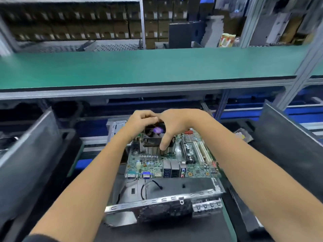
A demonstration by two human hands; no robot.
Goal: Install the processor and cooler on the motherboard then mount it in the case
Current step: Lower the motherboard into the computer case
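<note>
A: Two hands on the cooler (155, 138). Left hand (139, 124) curls over its far-left top edge, right hand (176, 126) wraps the right side, thumb down on the fins.

B: Where's the board (167, 161)?

A: Riding under the cooler, tilted, above the open case (157, 201). I/O ports face the camera, toward the case's near metal wall. Looks not seated yet, my read.

B: So this step is mounting the board, carried by the cooler?

A: That's my guess. The processor is hidden under the heatsink, so I can't confirm it.

B: How to do it well?

A: Keep the board level as it comes down. Lead with the port edge into the rear cut-outs, then lower the far edge onto the standoffs. Don't slide it flat across the tray. Watch the loose black cable (148, 187) on the case floor, it could get trapped underneath.

B: Risk with that hold?

A: All the weight hangs off the cooler mounts. Fine if it's latched; if not, it could shift. A finger under the board edge would be safer.

B: Grip detail?

A: Both closed around the cooler. Left fingers bent tight over the fan frame, fingertips out of view. Right is wider: fingers over the top, thumb spread down the side. Nothing else is held.
</note>
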